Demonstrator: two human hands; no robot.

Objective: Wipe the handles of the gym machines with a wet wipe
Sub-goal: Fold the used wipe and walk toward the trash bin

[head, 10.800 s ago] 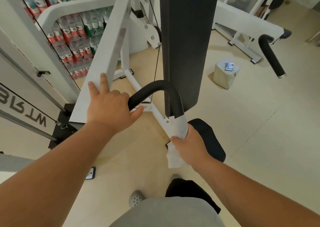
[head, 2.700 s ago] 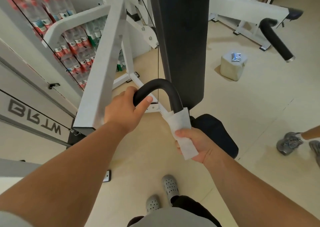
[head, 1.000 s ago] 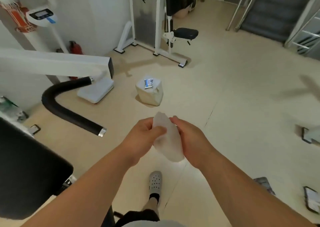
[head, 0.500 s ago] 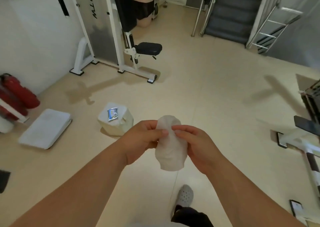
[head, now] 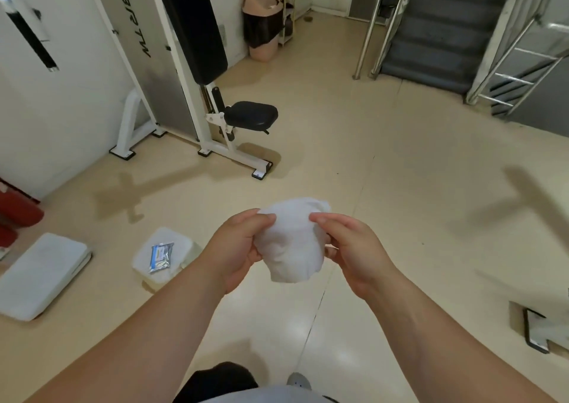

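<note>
both hands, left hand (head: 237, 248) and right hand (head: 354, 248), pinch the wet wipe (head: 292, 242); best refold it to a clean face before reaching the next handle.

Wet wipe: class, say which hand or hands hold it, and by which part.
Both hands hold the wet wipe: left hand and right hand each pinch its upper edge, while the rest hangs crumpled between them.
</note>
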